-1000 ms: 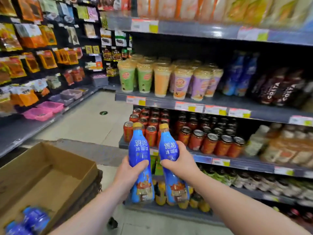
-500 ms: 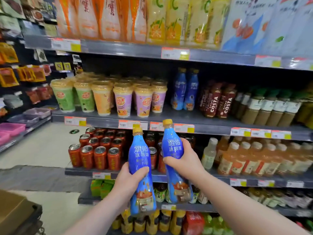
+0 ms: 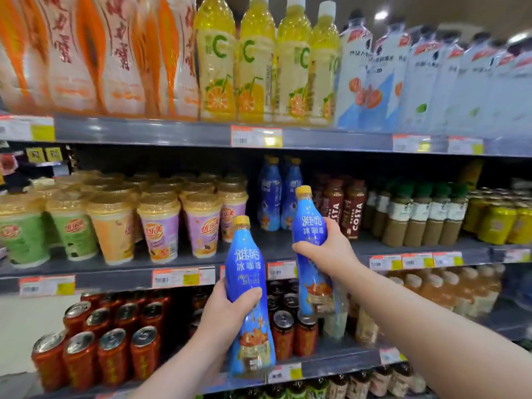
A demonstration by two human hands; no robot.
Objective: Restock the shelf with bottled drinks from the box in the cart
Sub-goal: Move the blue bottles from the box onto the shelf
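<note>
Blue bottles [image 3: 244, 263] near-upright, caps [image 3: 241, 220] up

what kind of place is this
Most likely a supermarket or convenience-store drinks aisle: tiered shelves with price tags along their edges, rows of red cans and yellow bottles, and the left hand and right hand each holding a blue bottle.

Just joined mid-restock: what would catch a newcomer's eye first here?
Two vivid blue bottles with yellow caps dominate the centre: the left hand grips the lower bottle, the right hand the higher bottle. Behind them, matching shelf bottles stand on the middle shelf between milk-tea cups and Costa bottles. Yellow C bottles line the top shelf.
</note>
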